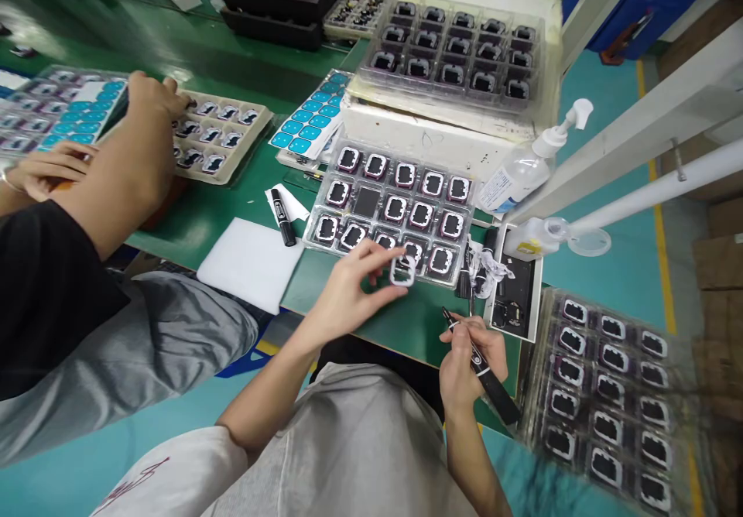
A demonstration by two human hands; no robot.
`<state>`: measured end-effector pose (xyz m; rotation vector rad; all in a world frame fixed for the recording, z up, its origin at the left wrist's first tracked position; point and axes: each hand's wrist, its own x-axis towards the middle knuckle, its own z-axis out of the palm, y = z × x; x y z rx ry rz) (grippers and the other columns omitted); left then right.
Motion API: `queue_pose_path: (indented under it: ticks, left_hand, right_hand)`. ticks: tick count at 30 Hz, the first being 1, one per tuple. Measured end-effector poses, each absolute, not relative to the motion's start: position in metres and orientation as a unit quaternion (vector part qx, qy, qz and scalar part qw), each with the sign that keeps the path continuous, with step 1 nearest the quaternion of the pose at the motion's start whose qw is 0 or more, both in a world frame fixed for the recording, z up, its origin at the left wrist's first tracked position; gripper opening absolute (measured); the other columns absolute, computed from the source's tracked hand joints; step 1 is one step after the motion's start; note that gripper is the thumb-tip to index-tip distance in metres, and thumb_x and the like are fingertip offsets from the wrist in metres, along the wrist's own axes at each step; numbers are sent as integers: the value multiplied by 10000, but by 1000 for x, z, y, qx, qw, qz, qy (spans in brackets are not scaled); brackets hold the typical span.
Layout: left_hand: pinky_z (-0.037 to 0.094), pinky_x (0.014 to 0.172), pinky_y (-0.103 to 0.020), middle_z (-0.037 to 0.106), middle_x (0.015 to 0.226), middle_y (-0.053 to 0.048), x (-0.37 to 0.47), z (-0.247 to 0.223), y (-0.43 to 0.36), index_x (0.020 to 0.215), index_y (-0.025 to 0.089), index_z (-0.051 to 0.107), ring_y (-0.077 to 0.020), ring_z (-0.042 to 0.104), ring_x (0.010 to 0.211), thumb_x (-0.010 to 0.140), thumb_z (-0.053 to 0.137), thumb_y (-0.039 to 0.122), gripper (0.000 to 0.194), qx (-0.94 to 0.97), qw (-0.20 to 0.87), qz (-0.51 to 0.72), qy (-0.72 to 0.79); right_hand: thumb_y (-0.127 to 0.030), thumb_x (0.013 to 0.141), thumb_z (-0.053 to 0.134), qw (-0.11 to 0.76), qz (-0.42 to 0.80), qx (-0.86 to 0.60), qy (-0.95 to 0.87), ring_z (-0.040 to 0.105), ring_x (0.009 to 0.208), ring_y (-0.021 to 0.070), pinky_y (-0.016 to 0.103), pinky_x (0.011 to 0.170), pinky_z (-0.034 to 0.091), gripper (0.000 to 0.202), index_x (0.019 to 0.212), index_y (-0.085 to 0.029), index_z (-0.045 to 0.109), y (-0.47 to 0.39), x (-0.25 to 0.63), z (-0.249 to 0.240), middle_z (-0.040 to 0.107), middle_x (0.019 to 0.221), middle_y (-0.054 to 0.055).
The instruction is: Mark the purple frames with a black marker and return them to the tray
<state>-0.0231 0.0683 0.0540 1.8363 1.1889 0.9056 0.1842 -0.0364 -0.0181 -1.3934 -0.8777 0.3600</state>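
Note:
Between the thumb and fingers of my left hand (354,292) is a small white-rimmed frame part (402,271), held up over the front edge of a clear plastic tray (316,227). That tray carries rows of similar parts, and one pocket (367,202) in its middle row has no part in it. My right hand (473,358) grips a black marker (491,381), its tip uncovered and pointing up and left toward the tray. A second black marker (282,217) lies on white paper left of the tray.
Another person's hands (154,99) work at a beige tray (255,130) on the left. A white foam sheet (249,264), blue sticker sheets (310,118), a pump bottle (522,169), a stacked tray (453,53) and a right-hand tray (586,393) surround the bench.

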Motion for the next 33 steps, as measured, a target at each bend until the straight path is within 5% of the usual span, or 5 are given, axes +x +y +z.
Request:
queue_pose_path:
  ticks: [4,11,18,24,33]
  left_hand:
    - [640,939,-425,683,1075,-63,-53,70,125,1528,228,748,-251,678,941,1039,816,338,506,755,210,334,523]
    - [587,1176,-595,729,1251,-177,-58,49,183,1542,129,711,-404,688,1251,1034,714,197,513,793,84,215,564]
    - [556,1153,-661,739,1304,-207,-46,46,182,1484,194,755,-470,684,1293,1003,717,200,482,761,60,258,592]
    - [565,1161,-613,732,1302,-192,-18,60,175,1359,162,810,-428,663,1285,1080,681,272,326,805,68,241,538]
    - [574,1123,-664,761,1185,-182,-7,51,207,1122,197,870,-487,670,1256,811,1015,289,355,808,102,209,541]
  right_hand:
    - [-370,939,810,670,164,-605,-398,807,744,253,485,790,687,174,870,-311,661,-34,185,-14,708,618,-83]
    - [-350,931,823,674,174,-591,-407,735,657,225,411,687,621,175,865,-308,667,-32,185,-11,720,627,-80]
    - [-368,927,814,657,165,-611,-410,768,690,258,444,666,643,156,845,-312,694,-34,186,-13,728,643,-60]
    - [-385,930,803,655,162,-611,-414,758,665,246,433,652,631,165,841,-315,683,-32,186,-15,722,650,-69]
    - [-382,941,811,653,162,-612,-415,748,676,237,417,657,625,159,858,-317,691,-34,187,-14,727,644,-68]
